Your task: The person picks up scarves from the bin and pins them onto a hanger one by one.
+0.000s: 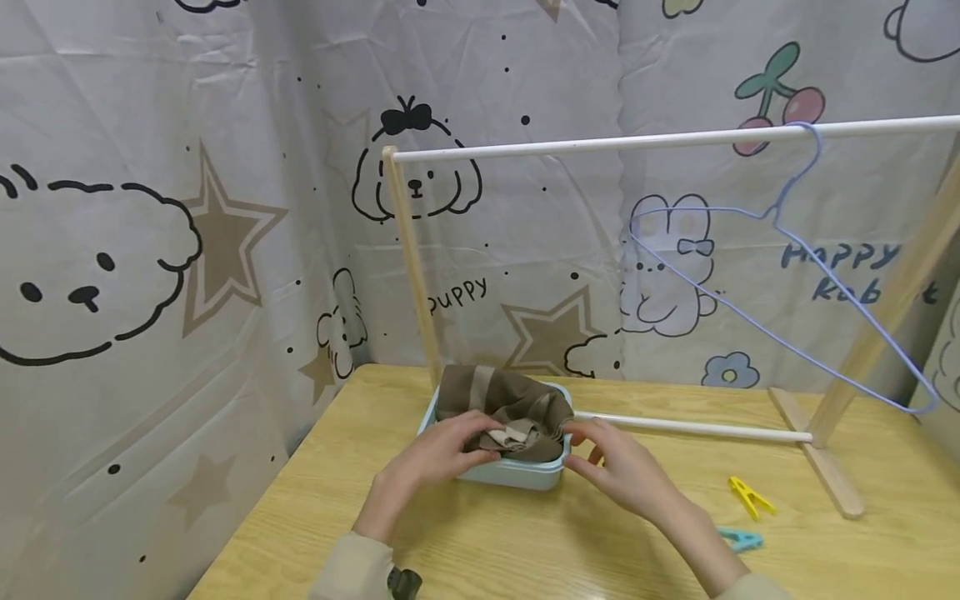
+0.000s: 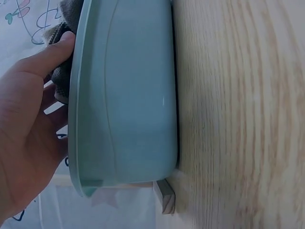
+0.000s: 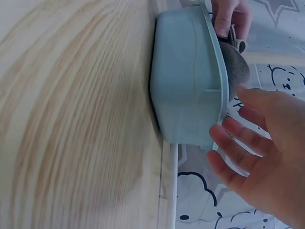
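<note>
A light blue plastic bin (image 1: 517,477) stands on the table, heaped with a brown cloth (image 1: 517,396) that has a paler stripe. The cloth is bunched and rises above the rim; whether it is a garment cannot be told. My left hand (image 1: 442,450) reaches over the near left rim and pinches a fold of the cloth between thumb and fingers. In the left wrist view, the thumb of that hand (image 2: 35,105) lies on the dark fabric. At the right corner of the bin, my right hand (image 3: 267,148) has its fingers loosely spread beside the cloth and rim.
A wooden rack with a white top rail (image 1: 600,144) stands behind the bin. From the rail hangs a blue hanger (image 1: 825,271). A yellow clothespin (image 1: 750,497) and a blue clothespin (image 1: 740,540) lie at right on the wooden table (image 1: 315,508). Printed curtains enclose the back and left.
</note>
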The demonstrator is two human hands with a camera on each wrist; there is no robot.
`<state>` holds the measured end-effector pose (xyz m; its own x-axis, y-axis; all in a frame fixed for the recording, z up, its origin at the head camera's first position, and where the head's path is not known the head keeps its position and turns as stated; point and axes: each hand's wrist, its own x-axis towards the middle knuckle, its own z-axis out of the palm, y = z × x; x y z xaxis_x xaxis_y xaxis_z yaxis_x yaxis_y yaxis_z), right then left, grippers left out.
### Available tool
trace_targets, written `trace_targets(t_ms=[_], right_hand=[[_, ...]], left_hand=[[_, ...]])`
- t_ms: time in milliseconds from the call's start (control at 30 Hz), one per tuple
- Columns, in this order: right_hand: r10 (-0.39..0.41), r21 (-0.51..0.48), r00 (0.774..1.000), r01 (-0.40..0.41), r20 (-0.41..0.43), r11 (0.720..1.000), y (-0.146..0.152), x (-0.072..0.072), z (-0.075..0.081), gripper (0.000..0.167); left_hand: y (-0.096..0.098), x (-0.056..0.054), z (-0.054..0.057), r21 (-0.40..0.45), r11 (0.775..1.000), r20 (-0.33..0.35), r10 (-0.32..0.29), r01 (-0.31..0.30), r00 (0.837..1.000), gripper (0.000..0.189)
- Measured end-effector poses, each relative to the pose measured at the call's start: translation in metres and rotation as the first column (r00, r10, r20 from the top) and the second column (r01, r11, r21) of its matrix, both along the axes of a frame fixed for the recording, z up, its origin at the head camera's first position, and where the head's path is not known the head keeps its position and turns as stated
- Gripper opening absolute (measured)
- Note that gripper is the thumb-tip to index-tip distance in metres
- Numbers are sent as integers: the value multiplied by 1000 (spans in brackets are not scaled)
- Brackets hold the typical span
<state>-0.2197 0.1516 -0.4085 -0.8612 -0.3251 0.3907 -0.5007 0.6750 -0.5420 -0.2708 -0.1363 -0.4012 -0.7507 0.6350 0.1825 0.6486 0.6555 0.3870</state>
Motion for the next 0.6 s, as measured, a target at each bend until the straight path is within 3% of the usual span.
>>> trace_targets(t_ms=[267, 600], right_hand=[[-54, 64, 996, 50, 65, 997, -10, -8, -5, 33], [-94, -54, 978, 105, 187, 993, -12, -11, -13, 37]], left_hand=[[-1, -2, -5, 56, 998, -8, 6, -6, 1000, 23], [5, -5, -2, 185, 978, -7, 98, -95, 995, 15]])
